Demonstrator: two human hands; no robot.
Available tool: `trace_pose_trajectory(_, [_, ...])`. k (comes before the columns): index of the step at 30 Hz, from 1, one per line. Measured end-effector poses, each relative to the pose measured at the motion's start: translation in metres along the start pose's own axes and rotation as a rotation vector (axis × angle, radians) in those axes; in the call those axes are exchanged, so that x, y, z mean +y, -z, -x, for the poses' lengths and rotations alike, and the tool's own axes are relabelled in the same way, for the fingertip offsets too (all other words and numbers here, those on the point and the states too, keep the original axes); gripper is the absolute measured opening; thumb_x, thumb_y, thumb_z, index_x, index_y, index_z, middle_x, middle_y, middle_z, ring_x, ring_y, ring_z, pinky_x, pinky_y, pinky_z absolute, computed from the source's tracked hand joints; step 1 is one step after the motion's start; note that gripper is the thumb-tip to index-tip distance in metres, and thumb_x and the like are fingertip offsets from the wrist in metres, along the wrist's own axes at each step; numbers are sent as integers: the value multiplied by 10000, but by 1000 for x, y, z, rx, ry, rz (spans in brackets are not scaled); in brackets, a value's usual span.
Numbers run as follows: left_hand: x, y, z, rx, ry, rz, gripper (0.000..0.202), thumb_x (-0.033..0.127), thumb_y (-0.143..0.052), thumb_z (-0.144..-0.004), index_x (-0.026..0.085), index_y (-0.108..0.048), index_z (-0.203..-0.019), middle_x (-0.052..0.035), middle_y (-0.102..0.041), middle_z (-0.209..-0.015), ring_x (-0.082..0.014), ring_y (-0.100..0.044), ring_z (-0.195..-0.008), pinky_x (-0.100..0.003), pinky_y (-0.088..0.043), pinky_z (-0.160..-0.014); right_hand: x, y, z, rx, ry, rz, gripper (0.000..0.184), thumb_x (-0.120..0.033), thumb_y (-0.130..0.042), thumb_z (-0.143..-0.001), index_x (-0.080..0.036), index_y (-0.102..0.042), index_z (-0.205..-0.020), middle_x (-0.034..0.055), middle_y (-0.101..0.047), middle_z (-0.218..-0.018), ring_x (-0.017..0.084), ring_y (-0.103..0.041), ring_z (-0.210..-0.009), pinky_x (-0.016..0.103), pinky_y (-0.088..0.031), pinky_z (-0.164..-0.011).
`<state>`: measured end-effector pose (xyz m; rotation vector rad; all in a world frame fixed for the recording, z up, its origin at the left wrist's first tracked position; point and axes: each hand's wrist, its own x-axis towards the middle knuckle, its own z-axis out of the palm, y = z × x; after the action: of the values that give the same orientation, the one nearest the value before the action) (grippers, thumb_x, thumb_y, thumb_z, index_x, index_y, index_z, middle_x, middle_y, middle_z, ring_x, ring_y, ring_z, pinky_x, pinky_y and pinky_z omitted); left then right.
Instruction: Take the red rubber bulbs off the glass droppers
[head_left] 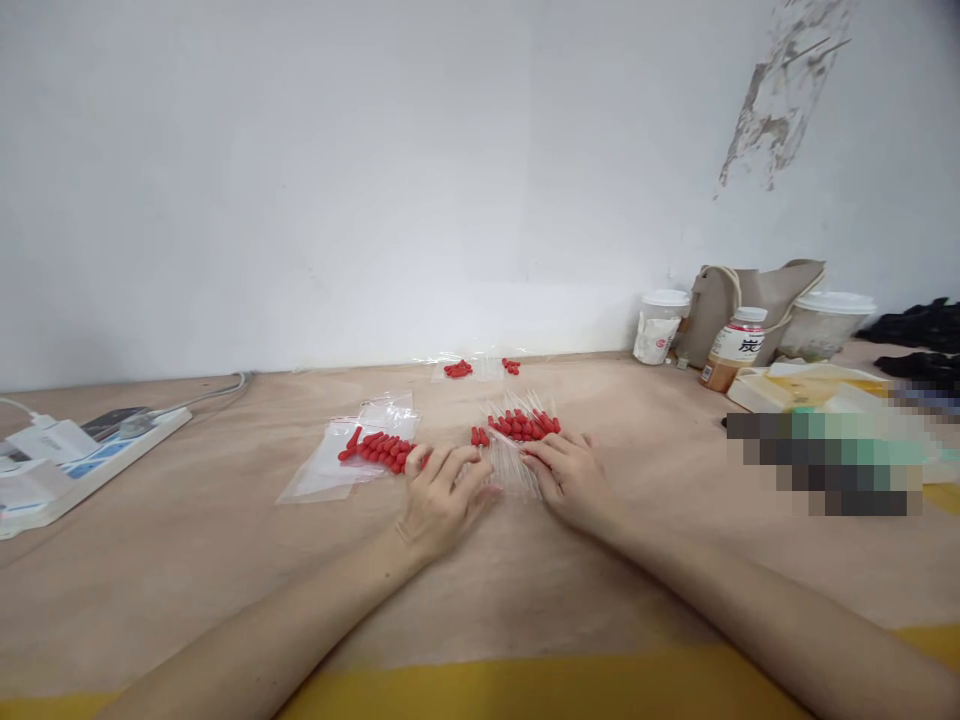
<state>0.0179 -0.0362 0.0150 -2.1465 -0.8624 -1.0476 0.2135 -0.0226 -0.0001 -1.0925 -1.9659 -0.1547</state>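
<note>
Between my hands lies a clear plastic bag (pixel 514 472) with thin clear tubes in or under it; which, I cannot tell. Small red bulb-ended pieces (pixel 525 425) cluster at its far end, with more clear tubes sticking out behind. My left hand (pixel 441 497) is bent at the fingers, thumb and index close together at the bag's left side; what they pinch is hidden. On the right side, the fingertips and thumb of my right hand (pixel 576 478) close on the bag's edge. Beside my left fingers, a pile of red bulb-ended pieces (pixel 386 450) rests on flat clear bags (pixel 319 475).
Two small groups of red pieces (pixel 458 369) lie on clear plastic by the wall. A white power strip (pixel 97 465) with plugs is at left. At right stand a lidded cup (pixel 660 328), a bottle (pixel 735 350), a grey bag (pixel 712 310) and another lidded tub (pixel 825 325).
</note>
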Motion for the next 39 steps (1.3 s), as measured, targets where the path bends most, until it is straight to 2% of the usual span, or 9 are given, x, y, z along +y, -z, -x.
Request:
trace_pose_trajectory(3, [-9,4,6,-18,-202,-112,215,252,-550,-820,247,-568,-1035,-23,-639,-1010,-180,-538,-935,-369,-252,-869,3,1,3,-26,270,181,186,-236,-452,-844,-215,-634,-874,30,-598,-744,150,-445,-751,337,-249,-751])
trace_pose_trajectory(7, [-13,8,18,-116,-229,-97,107,269,-544,-827,226,-603,-905,18,-658,-768,-156,-539,-780,-359,-274,-811,-4,-6,9,2,480,161,167,-191,-471,-834,-200,-621,-907,9,-575,-689,132,-423,-716,310,-254,-730])
trace_pose_trajectory(10, [-15,12,24,-163,-202,-57,107,271,-529,-835,203,-600,-793,32,-596,-609,-128,-486,-651,-343,-277,-756,-9,-9,11,32,512,108,147,-203,-493,-832,-185,-616,-912,-1,-582,-661,121,-428,-682,299,-251,-698])
trace_pose_trajectory(14, [-15,14,26,-176,-181,-34,168,249,-506,-848,176,-574,-712,26,-546,-569,-125,-458,-646,-336,-264,-729,-7,-6,11,53,523,84,119,-255,-537,-818,-172,-621,-814,-3,-588,-614,113,-433,-645,291,-228,-650])
trace_pose_trajectory(20, [-14,16,27,-184,-210,-3,183,217,-482,-861,152,-557,-706,31,-506,-557,-112,-451,-633,-336,-247,-719,0,-4,15,41,535,66,99,-262,-555,-809,-192,-624,-805,-17,-592,-588,106,-429,-623,296,-216,-662])
trace_pose_trajectory(28, [-11,15,28,-198,-222,7,181,226,-477,-865,158,-559,-718,30,-520,-567,-119,-482,-657,-346,-250,-721,-1,6,18,-63,569,51,109,-237,-520,-830,-213,-626,-830,-26,-614,-605,98,-453,-643,300,-216,-683])
trace_pose_trajectory(33, [-23,18,34,-253,-151,12,185,222,-460,-863,166,-580,-734,7,-546,-605,-130,-490,-652,-313,-322,-698,19,13,16,-86,453,-34,135,-209,-514,-809,-229,-646,-793,-7,-631,-670,118,-484,-686,310,-267,-708])
trace_pose_trajectory(36, [-38,21,36,-299,69,25,213,266,-421,-879,178,-598,-799,-12,-574,-692,-125,-507,-641,-257,-359,-607,45,18,7,-32,106,-160,180,-261,-486,-817,-206,-656,-836,37,-623,-765,142,-520,-732,302,-356,-709])
trace_pose_trajectory(39, [-48,21,36,-365,273,49,252,241,-353,-896,183,-598,-888,-32,-569,-795,-134,-535,-700,-238,-399,-606,67,18,0,-24,-263,-171,258,-330,-482,-797,-174,-668,-885,59,-563,-759,144,-513,-652,272,-402,-583])
